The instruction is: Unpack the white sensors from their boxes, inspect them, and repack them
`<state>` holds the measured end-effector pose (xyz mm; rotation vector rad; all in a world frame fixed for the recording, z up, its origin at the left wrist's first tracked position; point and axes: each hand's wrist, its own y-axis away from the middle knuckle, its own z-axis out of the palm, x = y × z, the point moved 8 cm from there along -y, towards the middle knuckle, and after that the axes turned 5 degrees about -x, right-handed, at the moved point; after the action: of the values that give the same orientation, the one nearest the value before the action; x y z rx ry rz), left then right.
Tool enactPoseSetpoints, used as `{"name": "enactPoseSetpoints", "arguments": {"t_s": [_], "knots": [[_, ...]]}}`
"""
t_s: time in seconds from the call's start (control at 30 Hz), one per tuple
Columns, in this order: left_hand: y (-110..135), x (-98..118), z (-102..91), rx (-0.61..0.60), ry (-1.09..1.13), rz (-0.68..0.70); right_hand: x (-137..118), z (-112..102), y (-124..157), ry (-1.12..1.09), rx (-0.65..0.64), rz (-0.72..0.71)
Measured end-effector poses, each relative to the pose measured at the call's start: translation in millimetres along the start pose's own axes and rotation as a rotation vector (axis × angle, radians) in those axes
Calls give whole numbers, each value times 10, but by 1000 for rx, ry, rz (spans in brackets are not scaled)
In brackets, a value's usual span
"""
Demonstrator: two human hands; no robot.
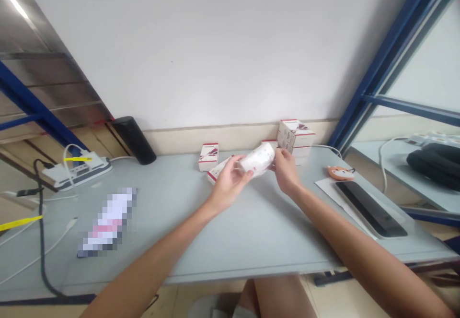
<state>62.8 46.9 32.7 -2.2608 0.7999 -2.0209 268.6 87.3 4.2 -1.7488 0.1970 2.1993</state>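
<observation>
White packet (257, 159) held above the desk (251, 246): left hand (230, 183) curled under its near end, right hand (285, 169) gripping the far end. Packet bears faint pink-red print, illegible. Red-and-white boxes sit behind it: upright box (209, 157) at left, stack (295, 138) at right, top box tilted; flat box (217, 170) just behind left hand. Box labels too small to read; cannot tell whether any box is opened. Packet remains in hand, not set down. Nearby: black cylinder (133, 140), power strip (77, 171), tablet (370, 208).
</observation>
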Motion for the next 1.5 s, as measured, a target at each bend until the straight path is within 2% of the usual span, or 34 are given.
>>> {"name": "enactPoseSetpoints", "arguments": {"t_s": [0.1,0.17,0.27,0.33,0.43,0.53,0.63,0.77,0.87,0.97,1.03,1.1,1.17,1.27,1.33,1.4,1.5], "knots": [[16,-202,-61,137,182,-169,-86,115,96,-5,-85,-65],[6,-275,-92,154,298,-227,-211,218,176,31,-187,-166],[-26,-283,-111,120,437,-233,-375,344,283,155,-347,-286],[-33,-267,-124,115,480,-227,-448,357,307,227,-400,-328],[-27,-238,-100,88,511,-232,-523,302,266,262,-409,-354],[-7,-200,17,-15,577,-243,-550,258,223,259,-393,-354],[42,-177,198,-150,699,-273,-657,198,271,292,-274,-461],[142,-219,399,-312,771,-371,-998,131,537,486,-52,-860],[216,-284,458,-435,672,-458,-1201,-63,645,523,203,-1052],[243,-307,430,-469,621,-491,-1312,-353,714,451,542,-1194],[222,-288,383,-419,648,-473,-1294,-459,718,386,646,-1249],[182,-251,325,-345,686,-436,-1223,-417,653,382,564,-1258],[128,-202,254,-262,741,-389,-1086,-224,547,470,338,-1223],[43,-131,157,-174,873,-351,-729,158,391,688,-60,-1085],[0,-100,103,-137,937,-352,-478,329,322,851,-244,-988],[-24,-81,53,-103,959,-354,-321,387,275,987,-324,-919],[-15,-75,8,-57,963,-352,-341,328,246,1051,-273,-887]]}}
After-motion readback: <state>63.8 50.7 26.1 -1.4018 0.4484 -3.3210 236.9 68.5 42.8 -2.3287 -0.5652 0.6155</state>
